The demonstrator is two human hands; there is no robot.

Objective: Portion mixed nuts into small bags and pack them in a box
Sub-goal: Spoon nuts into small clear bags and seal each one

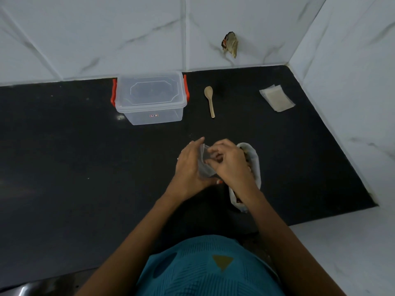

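on the black tabletop (64,135), a clear box (149,97) with orange latches stands by the wall. our left hand (189,167) curls round a small clear bag (204,162). a wooden spoon (210,101) lies beyond. our right hand (228,161) pinches the bag's mouth, over the white sack of nuts (255,163). spare bags (276,98) lie far right.

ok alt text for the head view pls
The left hand and right hand hold a small bag over a black counter, beside an open bag of nuts. Behind lie a clear box, a spoon and spare bags.
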